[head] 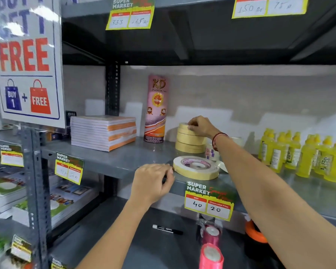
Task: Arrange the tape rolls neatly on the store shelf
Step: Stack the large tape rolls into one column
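Left of centre I see a stack of notebooks (pixel 103 133) on the grey shelf (pixel 113 162), with a tall pink KD tape tube (pixel 156 109) upright just beside it. At lower centre my left hand (pixel 153 183) is curled loosely at the shelf's front edge holding nothing, fingers near a large flat tape roll (pixel 196 167) lying at the front. Right of centre my right hand (pixel 199 126) rests fingertips on top of the stack of tape rolls (pixel 190 139), grip narrow on the top roll; yellow bottles (pixel 303 154) fill the right edge.
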Demonstrator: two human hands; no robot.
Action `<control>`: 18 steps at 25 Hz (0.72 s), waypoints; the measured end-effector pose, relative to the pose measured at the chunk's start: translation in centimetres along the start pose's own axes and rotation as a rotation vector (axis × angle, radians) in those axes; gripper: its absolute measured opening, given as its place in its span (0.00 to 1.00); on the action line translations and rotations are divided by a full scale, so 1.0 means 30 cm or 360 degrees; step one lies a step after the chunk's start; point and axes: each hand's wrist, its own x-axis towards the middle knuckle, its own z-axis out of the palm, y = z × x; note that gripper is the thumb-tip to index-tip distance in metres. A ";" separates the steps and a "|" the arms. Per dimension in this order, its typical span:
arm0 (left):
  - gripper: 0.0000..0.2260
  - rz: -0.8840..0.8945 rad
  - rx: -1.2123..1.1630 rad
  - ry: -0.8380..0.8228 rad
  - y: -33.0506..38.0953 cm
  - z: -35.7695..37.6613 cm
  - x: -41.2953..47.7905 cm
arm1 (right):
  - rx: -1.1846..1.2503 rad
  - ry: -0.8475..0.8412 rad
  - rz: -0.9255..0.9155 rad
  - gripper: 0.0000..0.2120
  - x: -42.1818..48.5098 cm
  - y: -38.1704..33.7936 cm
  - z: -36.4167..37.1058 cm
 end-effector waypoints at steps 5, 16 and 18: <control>0.19 0.0010 0.0016 0.0013 0.001 -0.002 0.001 | -0.0001 0.0012 0.0020 0.16 0.005 0.001 0.018; 0.21 -0.0055 0.0019 -0.0055 0.005 -0.009 -0.002 | -0.0368 -0.0359 -0.0155 0.20 -0.155 -0.138 -0.106; 0.21 -0.0065 0.0023 -0.0059 0.008 -0.008 -0.003 | -0.0019 -0.0882 -0.0142 0.09 -0.274 -0.169 -0.148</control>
